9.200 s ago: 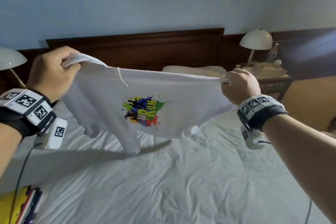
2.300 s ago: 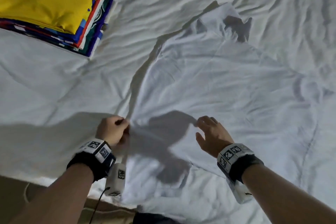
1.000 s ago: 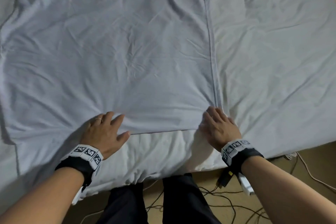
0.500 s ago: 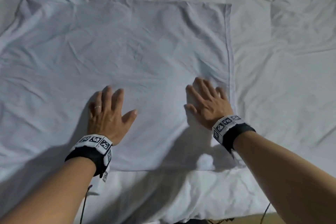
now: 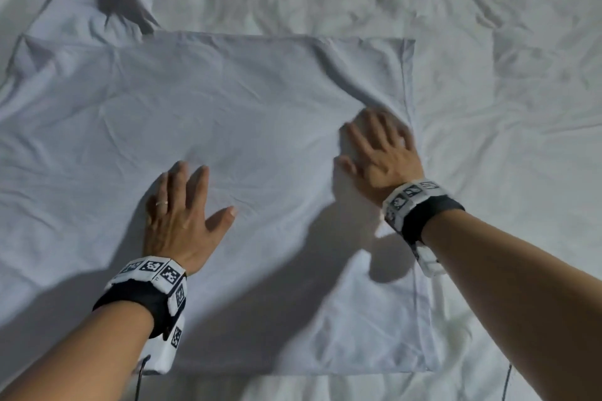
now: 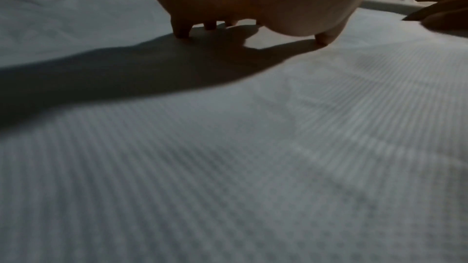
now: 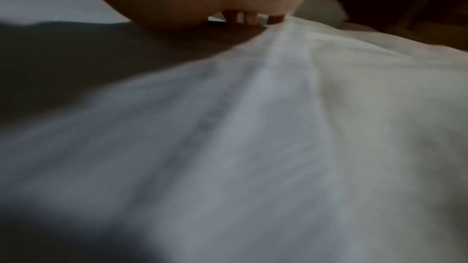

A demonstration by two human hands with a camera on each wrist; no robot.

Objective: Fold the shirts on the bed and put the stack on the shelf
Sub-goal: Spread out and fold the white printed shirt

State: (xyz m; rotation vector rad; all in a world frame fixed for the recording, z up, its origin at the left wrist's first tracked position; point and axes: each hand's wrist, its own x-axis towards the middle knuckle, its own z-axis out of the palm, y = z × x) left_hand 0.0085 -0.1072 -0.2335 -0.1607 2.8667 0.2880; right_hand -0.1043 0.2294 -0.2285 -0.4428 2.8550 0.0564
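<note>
Your left hand (image 5: pixel 180 221) lies flat on the plain white cotton shirt (image 5: pixel 247 127), fingers straight and slightly spread, thumb out to the side; from the left wrist view only the fingertips (image 6: pixel 181 31) touch the cloth. Your right hand (image 5: pixel 381 156) presses flat on the shirt just inside its hemmed right edge, fingers extended and close together, with cloth bunching into a ridge ahead of them. The shirt is spread across the wrinkled white bed sheet (image 5: pixel 508 107), near the bed's front edge, one sleeve (image 5: pixel 97 10) crumpled at the far left corner of the shirt.
</note>
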